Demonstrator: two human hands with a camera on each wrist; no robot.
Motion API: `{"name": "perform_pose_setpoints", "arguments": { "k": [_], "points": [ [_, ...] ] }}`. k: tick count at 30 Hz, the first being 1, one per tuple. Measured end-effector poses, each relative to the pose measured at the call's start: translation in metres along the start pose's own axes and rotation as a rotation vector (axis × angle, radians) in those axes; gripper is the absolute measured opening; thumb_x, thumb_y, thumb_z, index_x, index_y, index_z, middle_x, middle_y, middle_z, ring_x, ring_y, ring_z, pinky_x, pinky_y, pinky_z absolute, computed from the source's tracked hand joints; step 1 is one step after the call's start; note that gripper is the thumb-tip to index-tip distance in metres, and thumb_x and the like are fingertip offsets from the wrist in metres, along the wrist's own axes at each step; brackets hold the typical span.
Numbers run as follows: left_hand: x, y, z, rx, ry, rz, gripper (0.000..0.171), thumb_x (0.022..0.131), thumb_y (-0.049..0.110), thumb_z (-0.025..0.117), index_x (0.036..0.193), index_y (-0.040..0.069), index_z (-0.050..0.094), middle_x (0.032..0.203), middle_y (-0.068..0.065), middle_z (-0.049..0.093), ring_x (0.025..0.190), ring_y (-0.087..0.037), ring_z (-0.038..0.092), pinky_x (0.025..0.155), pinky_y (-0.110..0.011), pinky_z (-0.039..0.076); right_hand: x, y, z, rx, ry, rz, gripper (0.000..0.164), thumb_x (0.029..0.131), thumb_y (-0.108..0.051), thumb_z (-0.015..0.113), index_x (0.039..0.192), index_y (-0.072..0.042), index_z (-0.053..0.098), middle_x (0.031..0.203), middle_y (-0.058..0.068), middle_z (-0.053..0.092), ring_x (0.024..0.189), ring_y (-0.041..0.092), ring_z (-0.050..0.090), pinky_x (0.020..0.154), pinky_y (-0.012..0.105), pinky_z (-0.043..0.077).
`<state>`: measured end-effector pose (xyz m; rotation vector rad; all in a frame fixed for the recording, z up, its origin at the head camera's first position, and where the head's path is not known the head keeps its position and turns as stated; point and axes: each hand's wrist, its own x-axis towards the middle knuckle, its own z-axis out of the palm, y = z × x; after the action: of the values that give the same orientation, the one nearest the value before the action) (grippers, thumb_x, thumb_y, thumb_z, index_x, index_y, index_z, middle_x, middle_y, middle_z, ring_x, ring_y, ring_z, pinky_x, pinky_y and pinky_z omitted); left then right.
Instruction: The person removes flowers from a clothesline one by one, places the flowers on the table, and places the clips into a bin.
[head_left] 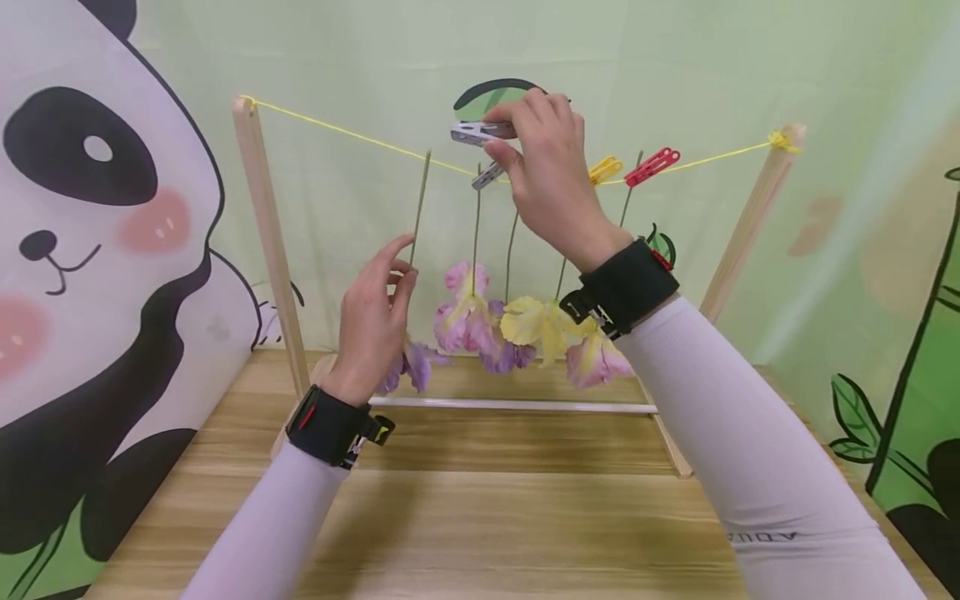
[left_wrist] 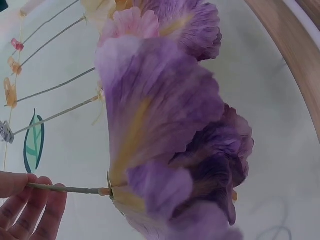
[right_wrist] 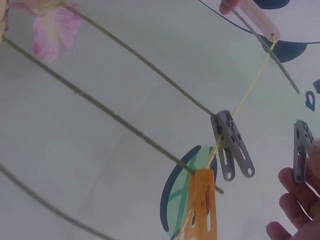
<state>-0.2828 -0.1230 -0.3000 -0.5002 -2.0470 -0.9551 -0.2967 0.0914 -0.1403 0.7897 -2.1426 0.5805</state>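
In the head view my left hand [head_left: 375,312] pinches the green stem [head_left: 423,196] of a purple artificial flower [head_left: 417,365], which hangs bloom down. The stem's upper end rises close to the yellow string [head_left: 337,130]. The left wrist view shows the purple petals [left_wrist: 160,100] large, with thumb and fingers on the stem. Above the string, my right hand [head_left: 551,167] holds a grey clothespin [head_left: 471,132] by its handle end. Just below it, another grey clothespin [right_wrist: 232,145] grips the string and a pink flower's [head_left: 463,312] stem.
A yellow clothespin [head_left: 605,170] and a red clothespin [head_left: 652,167] sit on the string to the right. More flowers hang there, including a yellow one [head_left: 547,325]. Wooden posts [head_left: 262,208] carry the string, and a white rod [head_left: 517,406] runs low above the wooden table [head_left: 525,533].
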Motion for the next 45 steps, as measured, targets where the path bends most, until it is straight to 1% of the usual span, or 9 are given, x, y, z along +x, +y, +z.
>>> {"name": "perform_pose_setpoints", "arguments": {
  "k": [8, 16, 24, 33, 39, 41, 42, 43, 45],
  "points": [
    [-0.014, 0.005, -0.001, -0.043, -0.04, 0.026, 0.043, 0.105, 0.005, 0.06, 0.147, 0.01, 0.055, 0.108, -0.013, 0.068, 0.096, -0.028, 0.069, 0.074, -0.04, 0.06, -0.042, 0.02, -0.019, 0.112, 0.119, -0.074, 0.033, 0.098, -0.013, 0.073, 0.125, 0.004, 0.066, 0.113, 0.02, 0.061, 0.116, 0.036, 0.045, 0.102, 0.042, 0.029],
    [-0.035, 0.006, 0.003, -0.078, -0.049, 0.038, 0.042, 0.103, 0.001, 0.062, 0.144, 0.008, 0.057, 0.109, -0.013, 0.068, 0.094, -0.028, 0.07, 0.071, -0.04, 0.061, -0.088, 0.044, -0.033, 0.076, 0.211, -0.08, 0.034, 0.096, -0.009, 0.074, 0.126, 0.006, 0.067, 0.117, 0.023, 0.061, 0.12, 0.04, 0.045, 0.11, 0.048, 0.029],
    [-0.053, 0.008, -0.009, -0.028, -0.126, 0.015, 0.043, 0.101, 0.0, 0.064, 0.143, 0.01, 0.058, 0.105, -0.008, 0.064, 0.091, -0.022, 0.068, 0.069, -0.038, 0.06, -0.125, 0.061, -0.039, 0.093, 0.339, -0.007, 0.034, 0.095, -0.004, 0.075, 0.127, 0.005, 0.068, 0.117, 0.026, 0.054, 0.115, 0.041, 0.041, 0.099, 0.041, 0.03],
    [-0.07, 0.007, -0.02, -0.028, -0.231, -0.002, 0.041, 0.101, -0.001, 0.064, 0.14, 0.01, 0.059, 0.103, -0.005, 0.065, 0.092, -0.02, 0.068, 0.072, -0.037, 0.06, -0.173, 0.09, -0.052, 0.091, 0.431, 0.104, 0.035, 0.095, -0.007, 0.076, 0.127, 0.002, 0.069, 0.117, 0.027, 0.054, 0.118, 0.032, 0.044, 0.1, 0.036, 0.029],
    [-0.073, 0.005, -0.018, 0.014, -0.259, 0.05, 0.04, 0.099, -0.003, 0.066, 0.136, 0.009, 0.06, 0.102, -0.004, 0.066, 0.09, -0.018, 0.069, 0.07, -0.034, 0.06, -0.202, 0.115, -0.062, 0.036, 0.499, 0.151, 0.035, 0.094, -0.002, 0.076, 0.128, 0.004, 0.068, 0.118, 0.029, 0.054, 0.117, 0.023, 0.043, 0.101, 0.032, 0.028],
    [-0.073, 0.004, -0.018, 0.028, -0.271, 0.069, 0.039, 0.098, -0.002, 0.067, 0.135, 0.009, 0.061, 0.102, -0.003, 0.066, 0.09, -0.018, 0.069, 0.068, -0.033, 0.059, -0.209, 0.122, -0.065, 0.027, 0.518, 0.169, 0.036, 0.093, 0.003, 0.075, 0.128, 0.004, 0.068, 0.116, 0.016, 0.057, 0.116, 0.015, 0.042, 0.1, 0.03, 0.028],
    [-0.073, 0.004, -0.018, 0.035, -0.279, 0.077, 0.039, 0.098, -0.001, 0.067, 0.135, 0.01, 0.061, 0.102, -0.003, 0.066, 0.089, -0.017, 0.069, 0.068, -0.032, 0.059, -0.213, 0.124, -0.066, 0.02, 0.526, 0.178, 0.036, 0.093, 0.005, 0.074, 0.128, 0.005, 0.068, 0.116, 0.016, 0.057, 0.116, 0.013, 0.042, 0.101, 0.029, 0.028],
    [-0.073, 0.005, -0.018, 0.035, -0.289, 0.085, 0.038, 0.099, -0.001, 0.066, 0.135, 0.01, 0.061, 0.102, -0.002, 0.066, 0.09, -0.017, 0.068, 0.067, -0.031, 0.058, -0.216, 0.127, -0.067, 0.018, 0.535, 0.189, 0.037, 0.092, 0.007, 0.074, 0.128, 0.006, 0.068, 0.116, 0.008, 0.057, 0.116, 0.01, 0.041, 0.101, 0.028, 0.028],
    [-0.073, 0.005, -0.017, 0.041, -0.31, 0.095, 0.039, 0.099, -0.002, 0.066, 0.135, 0.01, 0.061, 0.102, 0.0, 0.065, 0.089, -0.016, 0.068, 0.066, -0.03, 0.057, -0.222, 0.132, -0.069, 0.004, 0.546, 0.205, 0.036, 0.093, 0.007, 0.073, 0.128, 0.007, 0.067, 0.117, 0.008, 0.057, 0.116, 0.009, 0.041, 0.102, 0.027, 0.029]
  ]
}}
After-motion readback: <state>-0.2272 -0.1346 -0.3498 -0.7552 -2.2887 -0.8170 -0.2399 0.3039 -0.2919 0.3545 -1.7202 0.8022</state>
